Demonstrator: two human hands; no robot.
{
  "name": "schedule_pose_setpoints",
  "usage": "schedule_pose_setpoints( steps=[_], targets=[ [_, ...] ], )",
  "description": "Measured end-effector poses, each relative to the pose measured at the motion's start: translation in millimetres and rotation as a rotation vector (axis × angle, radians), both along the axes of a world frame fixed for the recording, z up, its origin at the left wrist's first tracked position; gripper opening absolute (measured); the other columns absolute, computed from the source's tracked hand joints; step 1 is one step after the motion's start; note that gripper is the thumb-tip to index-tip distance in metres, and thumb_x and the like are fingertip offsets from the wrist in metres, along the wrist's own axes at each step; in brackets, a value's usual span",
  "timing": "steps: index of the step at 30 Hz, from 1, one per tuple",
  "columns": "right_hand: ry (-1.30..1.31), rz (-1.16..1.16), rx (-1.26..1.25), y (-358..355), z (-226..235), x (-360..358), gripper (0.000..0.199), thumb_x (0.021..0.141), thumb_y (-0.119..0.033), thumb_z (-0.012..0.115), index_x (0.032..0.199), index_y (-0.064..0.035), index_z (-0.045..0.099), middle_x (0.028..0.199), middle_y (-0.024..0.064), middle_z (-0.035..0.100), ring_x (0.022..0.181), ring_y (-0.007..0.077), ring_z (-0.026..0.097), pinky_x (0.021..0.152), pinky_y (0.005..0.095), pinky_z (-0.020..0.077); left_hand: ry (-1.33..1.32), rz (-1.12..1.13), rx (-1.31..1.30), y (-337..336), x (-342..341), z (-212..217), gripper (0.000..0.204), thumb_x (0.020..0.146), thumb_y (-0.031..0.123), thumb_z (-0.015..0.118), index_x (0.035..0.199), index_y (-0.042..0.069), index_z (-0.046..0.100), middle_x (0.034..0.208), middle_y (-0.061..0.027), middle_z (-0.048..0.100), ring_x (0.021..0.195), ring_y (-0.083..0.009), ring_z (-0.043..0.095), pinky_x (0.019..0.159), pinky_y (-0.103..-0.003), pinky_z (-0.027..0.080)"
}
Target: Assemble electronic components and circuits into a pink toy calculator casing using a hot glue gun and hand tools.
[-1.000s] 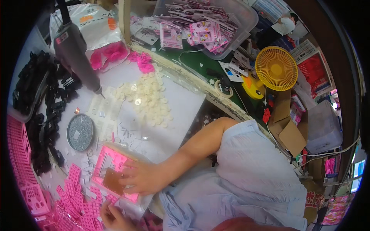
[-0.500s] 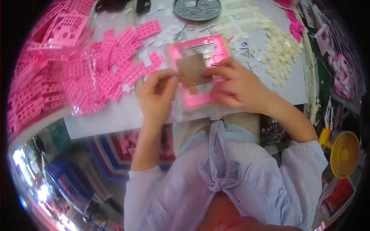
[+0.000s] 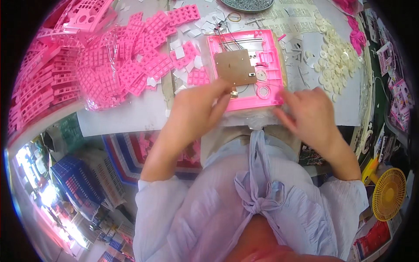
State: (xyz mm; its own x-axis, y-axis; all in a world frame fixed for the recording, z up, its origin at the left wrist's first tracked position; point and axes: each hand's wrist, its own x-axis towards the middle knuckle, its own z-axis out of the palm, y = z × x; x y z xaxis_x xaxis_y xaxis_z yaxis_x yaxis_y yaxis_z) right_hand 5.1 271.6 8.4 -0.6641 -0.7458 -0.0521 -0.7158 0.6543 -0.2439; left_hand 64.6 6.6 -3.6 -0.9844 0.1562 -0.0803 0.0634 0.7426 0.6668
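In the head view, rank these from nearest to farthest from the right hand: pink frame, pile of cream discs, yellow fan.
From the right hand:
1. Pink frame, just left of its fingers.
2. Pile of cream discs, farther up the table.
3. Yellow fan, low at the right edge.

**Worktable, contents as I see them**

White-topped worktable (image 3: 131,115). Far left: heap of pink grid pieces (image 3: 126,65) in clear bags. Centre, near edge: pink plastic frame (image 3: 270,94) with brown circuit board (image 3: 235,67). Far right: pile of cream round parts (image 3: 334,56). Scattered white slips (image 3: 180,52) between.
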Motion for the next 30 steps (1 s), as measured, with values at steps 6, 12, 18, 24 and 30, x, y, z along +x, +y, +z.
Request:
schedule_pose_setpoints(
  steps=[6, 12, 18, 24, 30],
  targets=[
    [-0.002, -0.156, -0.215, 18, -7, -29, 0.038, 0.084, -0.022, 0.075, 0.117, -0.0047, 0.067, 0.083, 0.0119, 0.067, 0.071, 0.0306, 0.064, 0.066, 0.0417, 0.0513, 0.217, -0.052, 0.063, 15, 18, -15, 0.016, 0.088, 0.000, 0.067, 0.104, 0.001, 0.065, 0.096, -0.0118, 0.072, 0.069, -0.0264, 0.068, 0.055, -0.031, 0.049],
    [-0.320, -0.042, -0.764, -24, -22, 2, 0.031, 0.082, -0.009, 0.077, 0.111, -0.0043, 0.069, 0.095, 0.0118, 0.069, 0.083, 0.0261, 0.068, 0.075, 0.0344, 0.0553, 0.225, -0.014, 0.289, 37, 10, -20, 0.019, 0.085, -0.005, 0.069, 0.102, 0.001, 0.065, 0.092, -0.0089, 0.065, 0.059, -0.0140, 0.055, 0.051, -0.026, 0.043],
    [-0.635, -0.175, -0.814, -12, -36, -6, 0.024, 0.086, -0.004, 0.073, 0.110, -0.0013, 0.067, 0.095, 0.0085, 0.068, 0.080, 0.0134, 0.065, 0.072, 0.0242, 0.0512, 0.370, 0.084, 0.305, 33, 5, -21, 0.023, 0.081, -0.003, 0.073, 0.102, 0.005, 0.068, 0.098, -0.0066, 0.063, 0.066, -0.0131, 0.055, 0.056, -0.027, 0.042],
    [-0.857, -0.339, -0.860, -21, -28, -12, 0.014, 0.089, -0.004, 0.069, 0.103, -0.0027, 0.069, 0.092, 0.0050, 0.067, 0.072, 0.0110, 0.061, 0.067, 0.0230, 0.0487, 0.404, -0.088, -0.217, 0, 23, -34, 0.040, 0.078, 0.020, 0.080, 0.116, 0.011, 0.069, 0.110, -0.0051, 0.061, 0.085, -0.0206, 0.058, 0.087, -0.039, 0.037],
    [-0.044, -0.043, -0.529, -16, -23, -13, 0.018, 0.080, -0.008, 0.078, 0.097, -0.0075, 0.071, 0.087, 0.0057, 0.065, 0.072, 0.0229, 0.061, 0.065, 0.0317, 0.0519, 0.339, 0.004, -0.312, 13, 36, -43, 0.048, 0.080, 0.023, 0.077, 0.125, 0.010, 0.066, 0.122, -0.0060, 0.058, 0.091, -0.0194, 0.057, 0.093, -0.040, 0.031]
  ],
)
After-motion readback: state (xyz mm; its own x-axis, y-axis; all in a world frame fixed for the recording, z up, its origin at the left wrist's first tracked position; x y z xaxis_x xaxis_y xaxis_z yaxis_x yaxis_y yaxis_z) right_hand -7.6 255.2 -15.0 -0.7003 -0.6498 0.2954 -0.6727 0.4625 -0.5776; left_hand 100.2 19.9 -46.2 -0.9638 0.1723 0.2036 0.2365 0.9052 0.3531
